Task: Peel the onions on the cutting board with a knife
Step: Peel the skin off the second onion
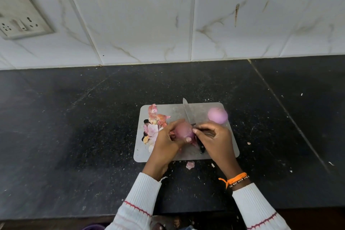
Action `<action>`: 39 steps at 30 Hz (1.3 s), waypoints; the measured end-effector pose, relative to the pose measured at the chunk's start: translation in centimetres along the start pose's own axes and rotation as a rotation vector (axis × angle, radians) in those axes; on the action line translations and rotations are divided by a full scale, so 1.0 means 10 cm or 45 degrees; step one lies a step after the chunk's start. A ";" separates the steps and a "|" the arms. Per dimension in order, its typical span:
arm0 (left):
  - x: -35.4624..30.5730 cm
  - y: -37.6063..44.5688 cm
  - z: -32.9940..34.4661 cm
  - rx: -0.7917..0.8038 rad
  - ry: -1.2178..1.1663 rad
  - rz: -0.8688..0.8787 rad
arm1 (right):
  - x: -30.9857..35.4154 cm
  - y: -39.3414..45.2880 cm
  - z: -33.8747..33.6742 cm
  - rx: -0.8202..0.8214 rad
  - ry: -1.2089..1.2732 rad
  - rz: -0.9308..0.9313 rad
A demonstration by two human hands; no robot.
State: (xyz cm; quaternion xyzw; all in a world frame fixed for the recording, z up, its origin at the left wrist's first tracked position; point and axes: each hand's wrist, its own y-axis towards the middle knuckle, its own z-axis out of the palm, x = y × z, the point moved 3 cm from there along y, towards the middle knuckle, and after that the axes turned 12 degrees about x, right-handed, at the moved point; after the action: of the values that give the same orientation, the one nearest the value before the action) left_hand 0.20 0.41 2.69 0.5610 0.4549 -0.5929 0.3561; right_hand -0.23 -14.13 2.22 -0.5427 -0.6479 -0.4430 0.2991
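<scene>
I've got the left hand [168, 139] cupped round the onion [183, 132] over the middle of the cutting board [231, 147], fingers curled behind it, thumb tip pressed on its near face. Right hand [214, 136] has the knife [188, 113]: fingers curled round the dark handle, forefinger reaching to the onion's right side, blade pointing away from me over the board. Onion looks partly skinned, pinkish dry layer on it; can't tell whether the edge is biting in or just lying alongside. My read: mid-peel on this one. To do it well I'd catch only the papery layer between blade heel and right thumb, pull toward the root, rotate the onion with the left hand in small turns rather than moving the knife. Keep the left thumb off the blade's path, it's close. Shallow angle so I don't shave flesh. Peeled onion [217, 115] sits at the board's far right corner, apart from the hands. Skins pile [154, 127] on the left edge, one scrap [190, 165] off the board on the counter [74, 117]; drop new skin on the pile.
</scene>
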 end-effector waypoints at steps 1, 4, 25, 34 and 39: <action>0.00 0.00 -0.01 0.001 0.020 0.004 | 0.00 0.01 -0.01 -0.007 -0.032 -0.038; -0.01 0.02 -0.02 0.008 0.079 0.018 | 0.02 0.02 0.00 -0.023 -0.119 -0.139; 0.00 0.03 0.02 0.047 -0.068 0.019 | -0.04 0.03 -0.04 -0.017 0.312 0.165; -0.03 0.03 0.03 -0.023 -0.040 0.019 | 0.05 0.01 -0.01 -0.097 -0.026 -0.025; -0.01 0.02 0.05 -0.014 -0.013 0.015 | 0.05 0.01 0.04 -0.085 -0.165 0.014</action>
State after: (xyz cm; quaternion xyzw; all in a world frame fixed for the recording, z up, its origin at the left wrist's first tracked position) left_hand 0.25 -0.14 2.77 0.5586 0.4531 -0.5912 0.3650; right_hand -0.23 -13.56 2.45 -0.5836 -0.6477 -0.4265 0.2408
